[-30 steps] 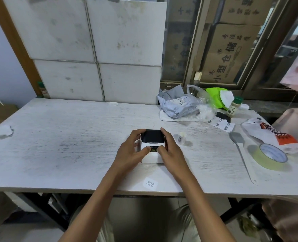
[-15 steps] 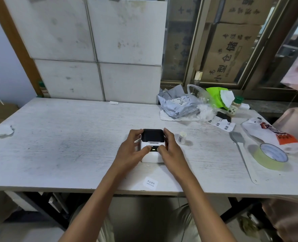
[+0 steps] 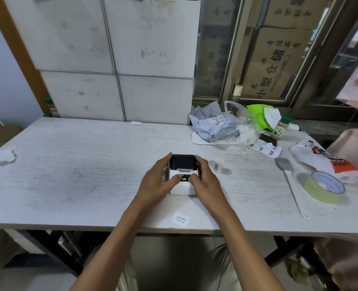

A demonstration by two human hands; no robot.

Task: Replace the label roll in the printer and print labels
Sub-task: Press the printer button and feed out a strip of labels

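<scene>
Label roll (image 3: 218,164) just beside printer (image 3: 182,178)

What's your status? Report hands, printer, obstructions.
Left hand and right hand clasp the printer, lid shut. Loose label at table edge. Nothing obstructing.

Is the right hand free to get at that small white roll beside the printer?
Probably yes. The roll stands just right of the right hand with bare table between, but that hand is holding the printer and would have to let go.
</scene>
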